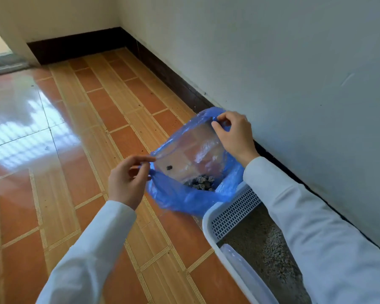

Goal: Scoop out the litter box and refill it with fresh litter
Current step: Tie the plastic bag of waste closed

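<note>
A thin blue plastic bag [180, 198] hangs open between both hands, above the floor just past the litter box. My left hand [125, 181] pinches the near left rim of the bag. My right hand [233, 134] pinches the far rim, by the wall. Grey litter clumps [202, 183] lie at the bottom of the bag, and one dark bit clings to its inner side. The white litter box [208, 224] sits at lower right against the wall, with a perforated grid panel [235, 209] at its far end and tan litter [263, 244] inside. My right sleeve hides part of it.
The white wall [294, 73] with a dark baseboard [162, 69] runs along the right. Glossy orange and tan tile floor [86, 132] stretches left and ahead. A doorway threshold [2, 62] lies at the far left.
</note>
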Available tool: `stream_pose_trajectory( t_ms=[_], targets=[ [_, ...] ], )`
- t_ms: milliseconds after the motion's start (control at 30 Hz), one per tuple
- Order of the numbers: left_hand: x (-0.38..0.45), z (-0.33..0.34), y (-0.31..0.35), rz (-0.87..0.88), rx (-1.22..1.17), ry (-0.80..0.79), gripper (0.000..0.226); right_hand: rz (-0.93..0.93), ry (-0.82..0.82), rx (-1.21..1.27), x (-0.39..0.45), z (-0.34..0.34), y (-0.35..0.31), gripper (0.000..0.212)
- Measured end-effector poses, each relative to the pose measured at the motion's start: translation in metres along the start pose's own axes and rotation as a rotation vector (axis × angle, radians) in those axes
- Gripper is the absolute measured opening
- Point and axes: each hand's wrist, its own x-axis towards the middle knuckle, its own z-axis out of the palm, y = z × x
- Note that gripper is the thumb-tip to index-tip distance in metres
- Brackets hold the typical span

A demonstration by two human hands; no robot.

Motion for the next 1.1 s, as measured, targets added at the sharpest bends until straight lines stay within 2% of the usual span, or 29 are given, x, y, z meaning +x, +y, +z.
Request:
stream_pose_trajectory(
  t_ms=[133,267,367,533,600,733,833,967,1033,1100],
  targets=[
    [0.022,-0.002,0.063,0.063,-0.104,-0.103,0.025,-0.019,0.056,0.056,0.007,-0.022,-0.048,0.011],
    [0.026,-0.008,0.122,0.231,-0.086,-0.222,0.049,-0.032,0.149,0.128,0.017,-0.055,-0.089,0.008],
    [0.029,-0.013,0.159,0.381,-0.102,-0.214,0.057,-0.077,0.237,0.201,0.027,-0.089,-0.119,0.005],
    [0.026,-0.019,0.201,0.544,-0.113,-0.132,0.052,-0.159,0.281,0.247,0.032,-0.124,-0.154,0.007],
    [0.026,-0.022,0.208,0.586,-0.108,-0.075,0.046,-0.172,0.268,0.284,0.029,-0.126,-0.163,0.008],
    [0.026,-0.026,0.203,0.62,-0.026,0.042,0.027,-0.073,0.133,0.444,0.019,-0.117,-0.171,0.007],
    [0.026,-0.026,0.185,0.658,0.037,0.086,0.021,-0.038,0.067,0.557,0.006,-0.104,-0.169,0.004],
    [0.028,-0.022,0.169,0.673,0.119,0.192,0.015,-0.034,0.024,0.656,-0.008,-0.091,-0.167,0.01],
    [0.028,-0.02,0.164,0.616,0.041,0.157,0.014,-0.045,0.004,0.67,-0.012,-0.087,-0.167,0.012],
    [0.025,-0.017,0.163,0.521,-0.137,0.033,0.014,-0.043,-0.031,0.677,-0.014,-0.084,-0.167,0.013]
  ],
)
